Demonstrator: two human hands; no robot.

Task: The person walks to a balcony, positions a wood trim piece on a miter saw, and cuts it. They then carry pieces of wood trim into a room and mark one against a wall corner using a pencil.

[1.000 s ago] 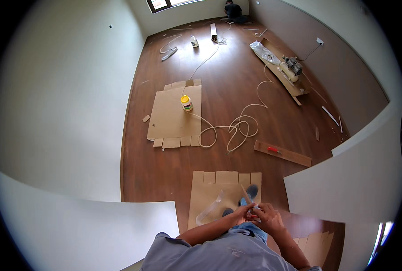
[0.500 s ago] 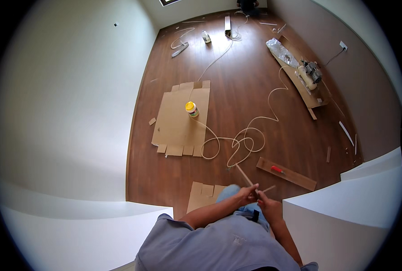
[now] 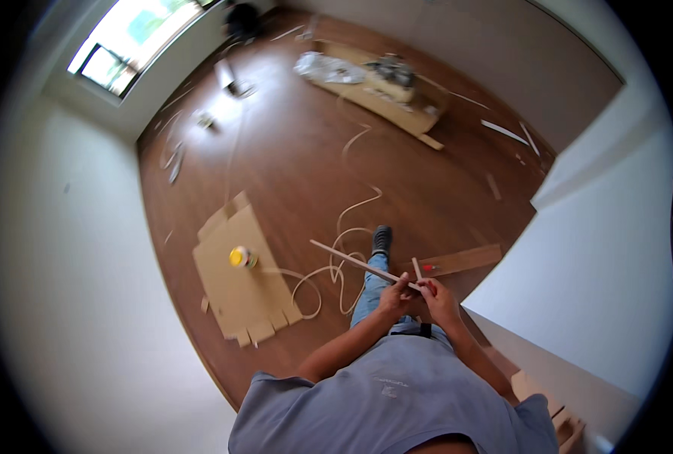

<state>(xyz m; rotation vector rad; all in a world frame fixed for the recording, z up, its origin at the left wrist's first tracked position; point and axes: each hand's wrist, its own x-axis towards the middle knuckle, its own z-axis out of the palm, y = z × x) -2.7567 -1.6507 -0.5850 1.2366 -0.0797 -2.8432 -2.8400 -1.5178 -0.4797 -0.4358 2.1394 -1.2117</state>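
My left hand (image 3: 394, 298) is closed around a long, thin wooden strip (image 3: 349, 259), which points up and to the left over the floor. Close beside it, my right hand (image 3: 440, 300) grips a short wooden strip (image 3: 416, 268) that sticks up from the fingers. The near end of the long strip lies against the right fingers. Below both strips is my leg in blue jeans (image 3: 368, 296), with a dark shoe (image 3: 382, 240) stepping forward. Just past my right hand lies a brown plank (image 3: 469, 259) with a small red tool (image 3: 429, 267) on it.
A loose hose (image 3: 341, 219) coils across the wooden floor near my foot. At left, a flattened cardboard sheet (image 3: 230, 303) carries a yellow-lidded container (image 3: 239, 257). A compressor (image 3: 393, 70) sits in a long cardboard tray (image 3: 416, 113). White panel (image 3: 578, 265) stands at right; a person (image 3: 242, 21) is far off.
My view has turned to the right, so the room appears tilted and a window shows. One leg has come forward. The short strip now points upward; both hands keep their hold.
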